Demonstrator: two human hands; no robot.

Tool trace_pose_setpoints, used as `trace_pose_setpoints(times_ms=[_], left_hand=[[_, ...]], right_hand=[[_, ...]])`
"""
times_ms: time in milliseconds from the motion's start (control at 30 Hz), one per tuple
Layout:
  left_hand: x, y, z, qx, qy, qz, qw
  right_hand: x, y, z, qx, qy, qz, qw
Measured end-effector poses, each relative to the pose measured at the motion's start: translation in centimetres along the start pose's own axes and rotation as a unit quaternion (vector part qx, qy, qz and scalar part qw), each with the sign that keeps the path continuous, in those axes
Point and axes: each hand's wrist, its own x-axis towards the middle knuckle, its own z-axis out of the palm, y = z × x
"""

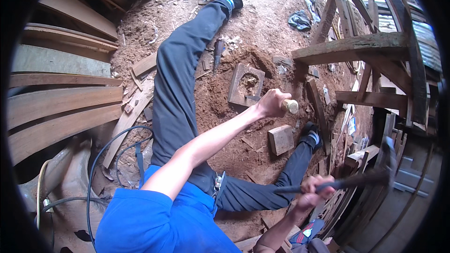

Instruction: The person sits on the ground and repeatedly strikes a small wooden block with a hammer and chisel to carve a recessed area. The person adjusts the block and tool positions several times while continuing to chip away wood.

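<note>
My left hand (273, 103) is closed round a chisel (291, 107) with a pale wooden handle, its butt pointing right. The chisel's dark blade reaches the lower edge of a wooden block (236, 85). This block lies on the ground between my legs, with a hollow cut into it and shavings inside. My right hand (318, 190) grips a hammer (361, 179) by its dark handle, held up at the right, apart from the chisel. The hammer's head is blurred by motion. A smaller wooden block (281, 140) rests below my left hand, near my foot.
Sawdust and wood scraps cover the ground. Several boards (65, 100) are stacked at the left, beside a black cable (90, 178). A wooden frame (351, 48) stands at the right. A dark pointed tool (218, 52) lies beyond the hollowed block, and a black plastic bag (299, 20) farther off.
</note>
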Motion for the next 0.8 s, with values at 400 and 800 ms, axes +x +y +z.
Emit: trace_pose_setpoints(times_ms=[400,800], left_hand=[[0.6,-0.9,-0.2,0.023,0.002,0.017,1.0],[1.1,-0.2,-0.8,0.024,0.007,0.024,0.999]], right_hand=[[1.2,-4.4,-1.8,0.093,-0.021,0.051,0.994],[-1.7,4.4,-0.4,-0.079,-0.039,0.289,0.953]])
